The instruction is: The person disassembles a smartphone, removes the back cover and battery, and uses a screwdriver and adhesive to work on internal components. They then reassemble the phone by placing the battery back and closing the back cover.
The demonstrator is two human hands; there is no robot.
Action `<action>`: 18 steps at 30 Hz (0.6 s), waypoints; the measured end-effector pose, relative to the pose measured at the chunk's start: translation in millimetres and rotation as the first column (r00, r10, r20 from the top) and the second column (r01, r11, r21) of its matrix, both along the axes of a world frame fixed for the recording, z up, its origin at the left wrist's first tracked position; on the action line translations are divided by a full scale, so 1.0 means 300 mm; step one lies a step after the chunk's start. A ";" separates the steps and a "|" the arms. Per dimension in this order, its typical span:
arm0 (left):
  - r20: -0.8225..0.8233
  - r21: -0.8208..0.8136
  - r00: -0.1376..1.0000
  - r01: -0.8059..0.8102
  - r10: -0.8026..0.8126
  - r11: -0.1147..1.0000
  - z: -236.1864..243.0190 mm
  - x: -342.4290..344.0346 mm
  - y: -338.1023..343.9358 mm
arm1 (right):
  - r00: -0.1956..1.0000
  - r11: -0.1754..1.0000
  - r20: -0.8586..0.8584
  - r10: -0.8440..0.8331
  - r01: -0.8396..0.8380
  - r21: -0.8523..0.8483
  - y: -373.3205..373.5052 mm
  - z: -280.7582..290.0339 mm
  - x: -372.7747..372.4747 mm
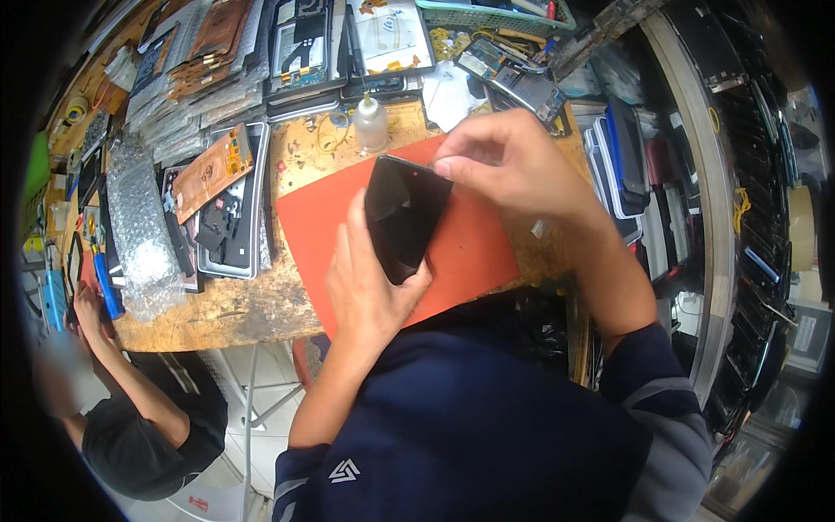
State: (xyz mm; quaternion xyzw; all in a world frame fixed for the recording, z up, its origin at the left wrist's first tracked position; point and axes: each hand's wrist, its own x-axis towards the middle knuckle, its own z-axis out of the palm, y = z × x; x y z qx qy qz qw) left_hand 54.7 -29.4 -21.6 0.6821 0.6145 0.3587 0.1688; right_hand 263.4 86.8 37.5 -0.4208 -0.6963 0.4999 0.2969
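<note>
While you hold the glossy black rectangular phone (pixel 405 217) above the flat orange-red mat (pixel 474 248), both your hands are on it.

Your left hand (pixel 370 283) cups the phone's lower end, thumb up its left edge, fingers wrapped behind. Your right hand (pixel 504 161) pinches its top right corner, fingertips drawn close together. The mat lies smooth on a worn, stained wooden bench (pixel 235 304), whose front edge runs just under your left wrist. A small translucent plastic bottle (pixel 371 122) stands just beyond the mat. Left of the mat sit a grey tray of dark parts (pixel 235 217) and crinkled bubble wrap (pixel 139 235); only the mat's right part lies bare.
</note>
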 end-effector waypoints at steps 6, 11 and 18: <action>-0.015 0.005 0.999 0.034 -0.034 0.999 -0.006 -0.011 -0.004 | 0.974 0.987 0.201 0.104 -0.126 0.099 0.053 0.038 -0.019; -0.042 -0.012 0.999 0.030 -0.031 0.999 -0.012 -0.011 -0.005 | 0.969 0.987 0.196 0.154 -0.161 0.020 0.091 0.022 -0.047; -0.058 -0.014 0.998 0.035 -0.035 0.999 -0.011 -0.013 -0.004 | 0.998 0.998 -0.040 0.057 -0.057 0.000 0.092 -0.062 -0.097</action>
